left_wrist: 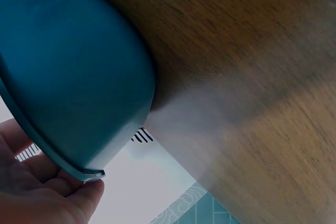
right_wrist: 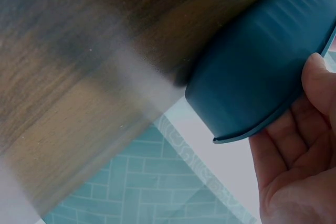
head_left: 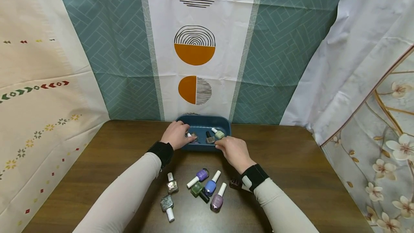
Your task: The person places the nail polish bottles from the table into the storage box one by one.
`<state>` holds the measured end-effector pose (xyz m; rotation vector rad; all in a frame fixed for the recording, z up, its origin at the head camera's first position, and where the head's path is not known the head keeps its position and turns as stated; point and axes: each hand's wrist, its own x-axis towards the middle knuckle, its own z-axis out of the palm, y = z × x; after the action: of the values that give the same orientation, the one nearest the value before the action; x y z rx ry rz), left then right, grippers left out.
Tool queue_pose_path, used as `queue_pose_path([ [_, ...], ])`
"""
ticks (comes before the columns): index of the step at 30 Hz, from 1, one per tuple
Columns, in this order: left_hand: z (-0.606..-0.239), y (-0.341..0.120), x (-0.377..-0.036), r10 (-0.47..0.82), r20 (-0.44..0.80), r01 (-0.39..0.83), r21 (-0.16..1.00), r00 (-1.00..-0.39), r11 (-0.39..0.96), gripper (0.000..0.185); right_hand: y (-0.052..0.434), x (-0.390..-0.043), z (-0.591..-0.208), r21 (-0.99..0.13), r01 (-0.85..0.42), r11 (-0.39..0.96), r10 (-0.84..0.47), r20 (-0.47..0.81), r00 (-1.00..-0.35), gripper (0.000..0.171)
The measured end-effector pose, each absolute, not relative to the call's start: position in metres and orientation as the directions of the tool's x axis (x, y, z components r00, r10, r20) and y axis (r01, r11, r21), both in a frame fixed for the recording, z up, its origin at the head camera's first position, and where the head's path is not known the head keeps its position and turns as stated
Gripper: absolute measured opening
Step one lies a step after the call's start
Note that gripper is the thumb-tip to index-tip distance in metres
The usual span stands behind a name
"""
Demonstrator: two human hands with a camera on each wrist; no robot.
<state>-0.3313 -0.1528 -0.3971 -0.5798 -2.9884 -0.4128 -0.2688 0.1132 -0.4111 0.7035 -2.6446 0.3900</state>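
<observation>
Head view puts the blue tray (head_left: 203,120) at the far edge of the wooden table (head_left: 291,175), straight ahead of me, its long axis running left to right. My left hand (head_left: 176,135) sits at the tray's near-left corner and my right hand (head_left: 234,150) at its near-right corner — both equally close, one per end, so the tray lies between the two hands rather than off to either side.

As for the grip: in the left wrist view my left fingers (left_wrist: 58,192) lie under the tray's rim, loosely bent, with the tray wall (left_wrist: 68,66) just above them. In the right wrist view my right fingers (right_wrist: 294,150) are relaxed and cupped beside the rim, touching or nearly touching it — I cannot tell whether they press. In the head view the left fingertips reach over the rim, near a small bottle (head_left: 193,136) inside the tray; whether they pinch it I cannot make out.

Inside the tray I also see a dark bottle (head_left: 210,138) and a pale green bottle (head_left: 219,133). More nail polish bottles (head_left: 207,188) lie scattered on the table, close to my wrists.
</observation>
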Motion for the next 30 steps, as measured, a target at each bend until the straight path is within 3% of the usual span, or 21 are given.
queue_pose_path([
  [30, -0.3993, -0.1523, -0.3372, 0.379, 0.085, 0.388, 0.211, -0.922, 0.897, 0.047, 0.1127, -0.2686, -0.4113, -0.186, -0.512, 0.839, -0.405, 0.417, -0.814, 0.009],
])
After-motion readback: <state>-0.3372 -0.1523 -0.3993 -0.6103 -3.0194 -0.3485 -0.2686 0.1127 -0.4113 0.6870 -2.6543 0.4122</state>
